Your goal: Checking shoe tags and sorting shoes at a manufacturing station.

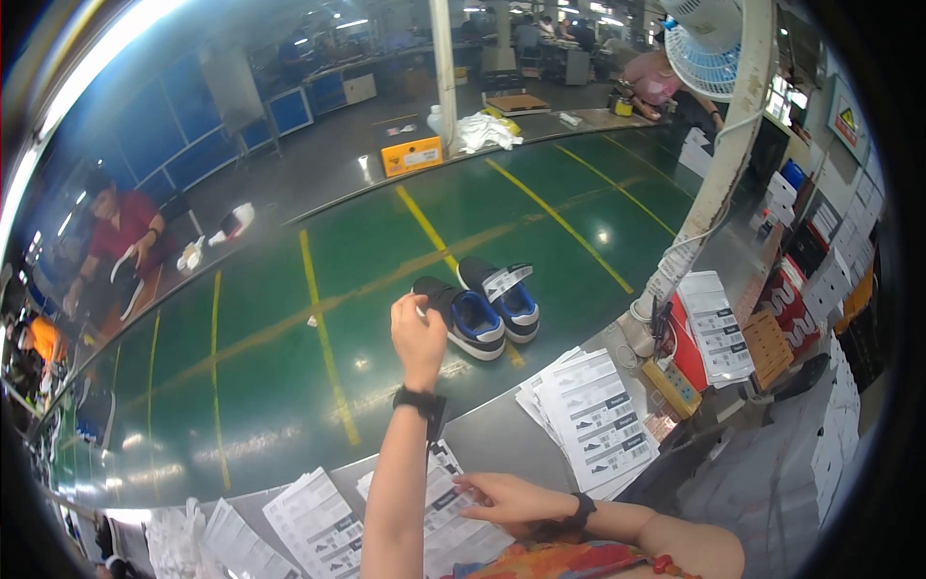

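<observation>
A pair of dark shoes stands on the green conveyor belt [260, 338]; both have blue linings and white soles. My left hand [419, 340] is at the near left side of the left shoe [463, 318], with its fingers curled. Whether it grips the shoe or a small thing cannot be made out. Across the right shoe [511, 309] lies a pale printed strip [506, 281]. My right hand [511, 499] rests low over a printed label sheet [449, 540], fingers apart and fingertips at the sheet's upper part.
More label sheets [313, 516] and a stack [598, 415] line the metal ledge. A white post [709, 203] with a fan [704, 58] rises at right. Beyond the belt sits an orange box [412, 154]. One co-worker [121, 227] handles a shoe at left; another [656, 77] is far right.
</observation>
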A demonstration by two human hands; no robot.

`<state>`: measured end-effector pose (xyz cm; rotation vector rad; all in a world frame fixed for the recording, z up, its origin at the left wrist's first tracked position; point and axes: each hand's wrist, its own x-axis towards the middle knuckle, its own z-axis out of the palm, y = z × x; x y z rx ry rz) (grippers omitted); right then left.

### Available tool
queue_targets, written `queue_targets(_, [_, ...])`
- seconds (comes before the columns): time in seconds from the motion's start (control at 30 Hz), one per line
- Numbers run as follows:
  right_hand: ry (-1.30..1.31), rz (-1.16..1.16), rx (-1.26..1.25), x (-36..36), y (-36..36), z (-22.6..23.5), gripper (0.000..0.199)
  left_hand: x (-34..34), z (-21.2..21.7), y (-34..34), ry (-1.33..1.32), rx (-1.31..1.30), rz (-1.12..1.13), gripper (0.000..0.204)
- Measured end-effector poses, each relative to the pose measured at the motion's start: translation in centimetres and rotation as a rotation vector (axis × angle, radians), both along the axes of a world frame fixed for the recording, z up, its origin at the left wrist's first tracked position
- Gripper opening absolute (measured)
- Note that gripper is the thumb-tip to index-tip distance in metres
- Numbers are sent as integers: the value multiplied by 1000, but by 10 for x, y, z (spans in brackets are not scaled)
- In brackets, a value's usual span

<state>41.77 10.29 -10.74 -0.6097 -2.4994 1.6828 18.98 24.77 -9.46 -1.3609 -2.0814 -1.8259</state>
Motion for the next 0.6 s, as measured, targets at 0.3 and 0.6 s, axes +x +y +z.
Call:
queue_targets(0.3, [293,127,-1203,-38,-6,3,77,9,7,-1,-42,-111,-33,22])
queue_targets(0.6, [151,136,-1321,-21,-20,-10,36,39,-23,-12,-146,-167,-289,19])
